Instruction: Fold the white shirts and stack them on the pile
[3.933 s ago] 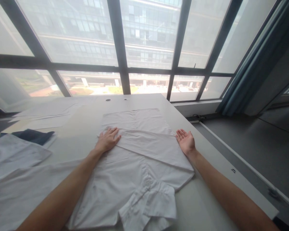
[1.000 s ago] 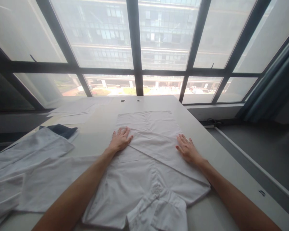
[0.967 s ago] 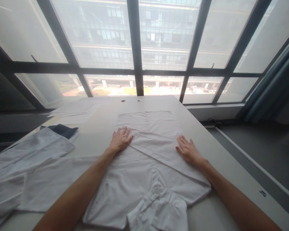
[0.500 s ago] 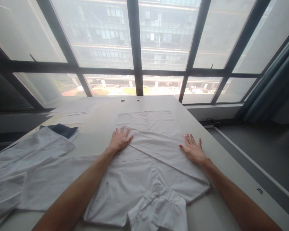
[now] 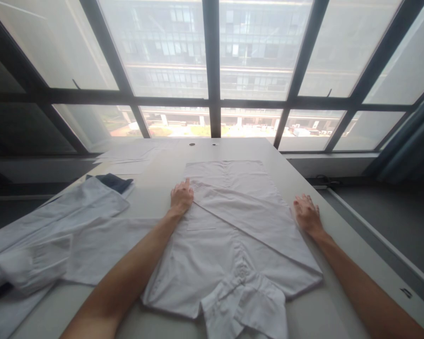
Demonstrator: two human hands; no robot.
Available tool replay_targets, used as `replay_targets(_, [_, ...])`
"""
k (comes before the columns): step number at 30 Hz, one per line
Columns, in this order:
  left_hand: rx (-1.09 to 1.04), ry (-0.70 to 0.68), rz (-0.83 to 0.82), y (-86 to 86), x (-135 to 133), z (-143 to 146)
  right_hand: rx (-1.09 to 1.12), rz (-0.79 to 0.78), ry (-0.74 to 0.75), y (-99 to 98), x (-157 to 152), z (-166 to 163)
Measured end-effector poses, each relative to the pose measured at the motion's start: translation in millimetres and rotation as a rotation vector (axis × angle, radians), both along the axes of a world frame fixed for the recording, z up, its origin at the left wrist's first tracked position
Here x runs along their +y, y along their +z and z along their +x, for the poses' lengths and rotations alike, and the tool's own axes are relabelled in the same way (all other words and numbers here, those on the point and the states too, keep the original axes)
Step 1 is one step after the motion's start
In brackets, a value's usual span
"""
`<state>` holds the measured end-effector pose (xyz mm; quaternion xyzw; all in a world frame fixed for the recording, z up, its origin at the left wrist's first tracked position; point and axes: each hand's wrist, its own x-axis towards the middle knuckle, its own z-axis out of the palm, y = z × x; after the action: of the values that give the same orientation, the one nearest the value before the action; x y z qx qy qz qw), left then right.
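Observation:
A white long-sleeved shirt lies on the white table, its collar toward me and one sleeve folded slantwise across the body. My left hand rests on the shirt's left edge near the sleeve fold, index finger stretched forward and the other fingers slightly bent. Its fingers hold nothing that I can see. My right hand lies on the tabletop just right of the shirt, apart from the cloth, with its fingers loosely extended. The shirt's other sleeve extends left under my left forearm.
More white garments lie at the left, with a dark blue cloth at their far end. Paper sheets spread over the far left of the table. Large windows line the far side, and a blue-grey curtain hangs at the right.
The view has turned, so the scene sits farther right. My right hand has moved off the shirt's edge to the right. My left hand stays at the left edge, fingers less spread.

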<state>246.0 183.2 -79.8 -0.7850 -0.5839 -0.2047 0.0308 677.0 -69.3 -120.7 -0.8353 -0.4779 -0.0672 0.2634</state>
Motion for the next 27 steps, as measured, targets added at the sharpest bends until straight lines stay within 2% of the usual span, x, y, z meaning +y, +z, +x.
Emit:
replay_targets(5, [0.035,-0.026,-0.006,-0.1,-1.5,-1.1,0.021,0.026,0.144,3.7,-0.3,-0.7])
replay_targets(9, [0.029,-0.046,0.114,2.3,-2.2,2.2,-0.001,-0.063,0.265,5.2,0.8,-4.6])
replay_targets(12, [0.034,-0.229,0.083,1.9,-1.5,6.2,0.051,0.043,0.247,6.7,1.6,-3.7])
replay_targets(15, [0.057,-0.467,-0.005,-1.2,-0.2,9.8,0.144,0.247,0.104,10.6,0.2,0.4])
replay_targets(17, [0.077,-0.563,-0.029,-4.6,0.9,11.0,0.184,0.293,0.052,13.3,-1.0,1.2])
replay_targets(20, [0.119,-0.581,-0.074,-10.7,3.2,10.4,0.171,0.258,0.148,14.5,-0.8,-2.1])
replay_targets(24, [0.147,-0.560,-0.112,-15.8,6.3,8.2,0.052,0.091,0.348,9.3,2.4,-6.2])
replay_targets(27, [0.157,-0.561,-0.117,-15.9,6.8,7.9,0.038,0.047,0.348,5.1,4.6,-3.2])
